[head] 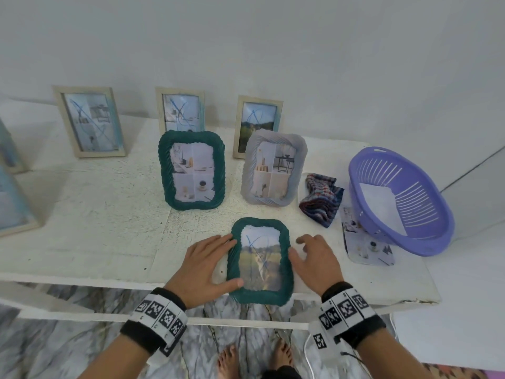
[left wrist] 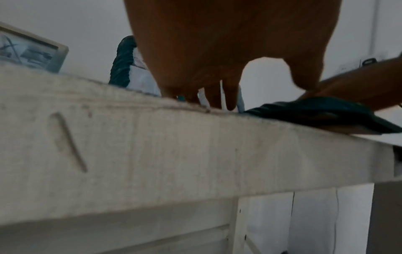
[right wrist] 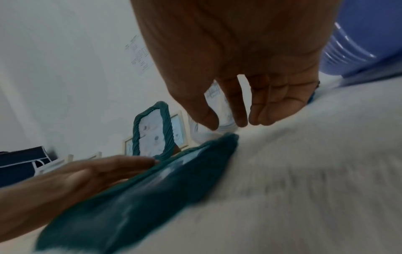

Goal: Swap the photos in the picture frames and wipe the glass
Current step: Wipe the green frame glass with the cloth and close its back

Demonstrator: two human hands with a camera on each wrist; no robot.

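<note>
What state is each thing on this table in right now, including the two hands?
Flat green frame: lying face up, overhanging the table edge, glass scribbled.
Left hand: open, fingers on the frame's left edge.
Right hand: open, beside the frame's right edge.
Standing green frame: upright, glass unmarked.
Grey frame: upright, glass unmarked.
Three wooden frames: upright, scribbled.
Checked cloth: crumpled, untouched.
Purple basket: tilted, on a loose photo.

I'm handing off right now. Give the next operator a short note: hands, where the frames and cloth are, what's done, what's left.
Left hand: open, straight fingers against the left edge of the small dark green wavy-edged frame lying flat at the white table's front edge.
Right hand: open, beside its right edge.
Its glass shows blue scribbles; so do three wooden frames at the back. The checked cloth lies untouched beside the purple plastic basket.
Left: this frame's swap and wipe.
</note>
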